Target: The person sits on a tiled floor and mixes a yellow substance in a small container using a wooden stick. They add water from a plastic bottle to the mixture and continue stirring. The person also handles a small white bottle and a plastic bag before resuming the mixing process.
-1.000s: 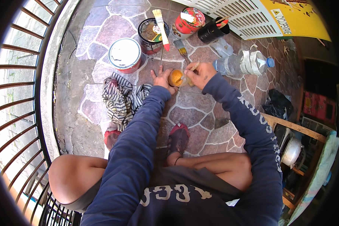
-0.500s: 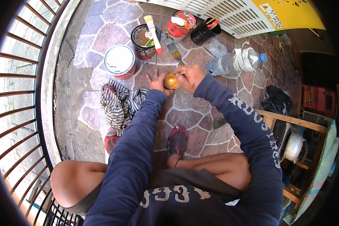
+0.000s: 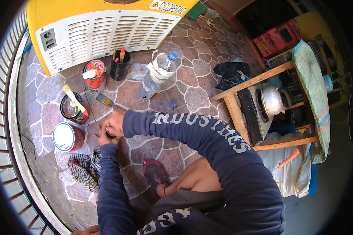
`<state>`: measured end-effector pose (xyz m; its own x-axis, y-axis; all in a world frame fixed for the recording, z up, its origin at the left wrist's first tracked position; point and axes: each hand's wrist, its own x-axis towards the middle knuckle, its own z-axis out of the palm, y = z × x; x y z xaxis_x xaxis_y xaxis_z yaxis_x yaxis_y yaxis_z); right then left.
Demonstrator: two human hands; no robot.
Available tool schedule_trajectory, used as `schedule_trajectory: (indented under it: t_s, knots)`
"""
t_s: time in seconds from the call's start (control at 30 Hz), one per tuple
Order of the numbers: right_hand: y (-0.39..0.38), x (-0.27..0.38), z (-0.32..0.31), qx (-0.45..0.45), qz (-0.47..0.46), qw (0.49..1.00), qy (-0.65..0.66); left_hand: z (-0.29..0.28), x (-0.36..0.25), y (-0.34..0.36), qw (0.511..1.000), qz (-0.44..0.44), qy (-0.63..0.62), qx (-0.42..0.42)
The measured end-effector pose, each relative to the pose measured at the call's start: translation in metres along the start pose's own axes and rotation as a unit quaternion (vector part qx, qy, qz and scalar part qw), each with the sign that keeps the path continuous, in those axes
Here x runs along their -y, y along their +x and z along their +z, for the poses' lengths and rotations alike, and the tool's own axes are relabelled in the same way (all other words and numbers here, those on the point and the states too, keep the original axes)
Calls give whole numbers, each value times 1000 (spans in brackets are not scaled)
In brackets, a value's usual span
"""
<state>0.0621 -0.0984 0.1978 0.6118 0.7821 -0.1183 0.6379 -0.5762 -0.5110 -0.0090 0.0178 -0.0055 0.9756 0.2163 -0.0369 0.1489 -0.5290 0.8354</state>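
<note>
Together on the tiled floor, my hands are at a small round cup, mostly covered by them; only a dark part shows. My left hand is curled against its side. My right hand is closed over the cup's top, and what its fingers pinch is hidden. A flat paintbrush with a dark bristle end lies just beyond, its handle pointing toward my right hand. On the left stand a white-lidded tin and a dark paint can with a pale-bristled, red-tipped brush across its top.
A striped cloth lies near my left forearm. Farther back are a red tin, a black pot with tools, a wrapped plastic bottle and a yellow-and-white machine. A wooden frame with a kettle stands right.
The view has swung right, so my hands and the tins appear farther left and more of the right side shows. My hands stay at the cup; its gold inside is now hidden.
</note>
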Motion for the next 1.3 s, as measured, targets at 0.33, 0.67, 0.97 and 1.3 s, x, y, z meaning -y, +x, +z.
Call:
schedule_trajectory:
  t_s: [0.33, 0.67, 0.97, 1.3]
  knots:
    - [-1, -5, -5, 7, -11, 998, -64, -9, -6, -1, 999, -8, 27, 43]
    - [-9, -1, -14, 4, 34, 999, -38, -8, -18, -5, 994, -9, 78, 74]
    - [-13, 16, -26, 21, 11, 999, 31, -23, -32, -6, 998, -14, -27, 54]
    - [-13, 14, -23, 34, 17, 998, 42, -24, -33, -6, 998, -15, -19, 52]
